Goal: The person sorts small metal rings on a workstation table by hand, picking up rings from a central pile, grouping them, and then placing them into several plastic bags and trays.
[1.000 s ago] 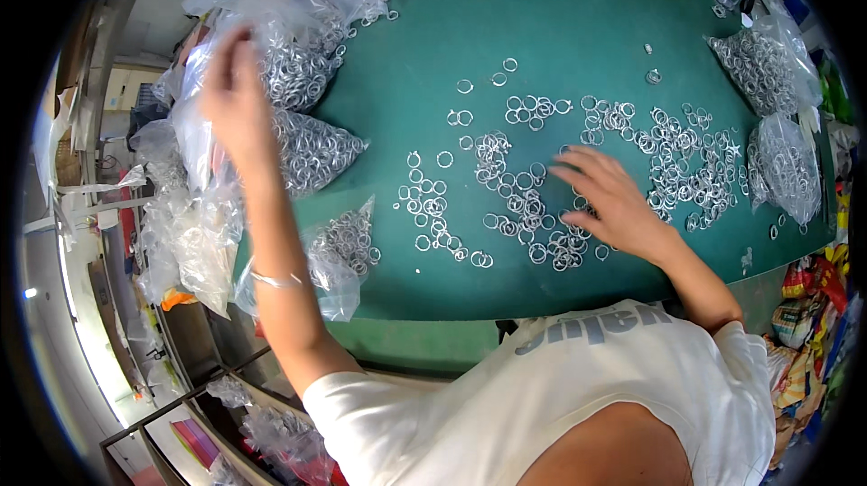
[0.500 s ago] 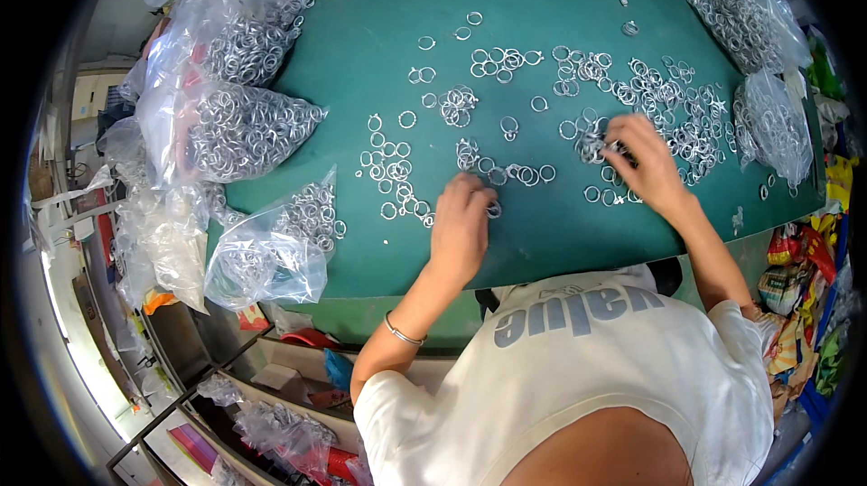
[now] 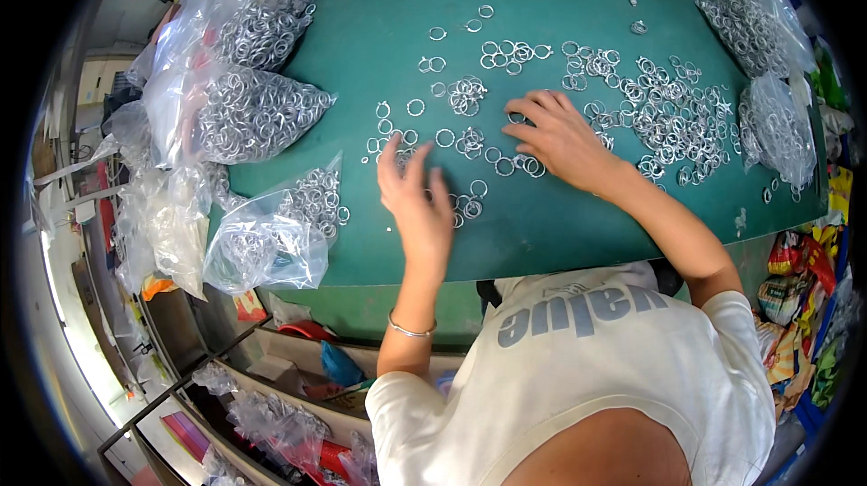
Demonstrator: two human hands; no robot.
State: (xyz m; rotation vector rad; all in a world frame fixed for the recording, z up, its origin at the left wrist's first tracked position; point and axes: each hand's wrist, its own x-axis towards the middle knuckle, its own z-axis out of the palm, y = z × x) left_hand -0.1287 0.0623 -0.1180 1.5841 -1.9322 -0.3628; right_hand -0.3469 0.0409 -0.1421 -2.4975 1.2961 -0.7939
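Note:
Many small silver metal rings [image 3: 670, 116] lie scattered over a green table [image 3: 542, 224]. My left hand [image 3: 417, 201] lies flat with fingers spread on the mat, over loose rings near the front edge. My right hand [image 3: 558, 135] also rests fingers apart on a cluster of rings [image 3: 465, 94] in the middle. Neither hand grips anything that I can see. A thin bracelet [image 3: 411, 331] circles my left wrist.
Clear plastic bags full of rings [image 3: 257, 116] pile up along the table's left side, one [image 3: 271, 238] near the front left corner. Two more bags [image 3: 768, 88] lie at the right edge. Shelves with clutter [image 3: 271, 396] sit below left; colourful packets [image 3: 804, 278] hang at the right.
My left hand came down from the bags at the far left to the mat in front of me. My right hand shifted left toward the middle rings. The view moved closer.

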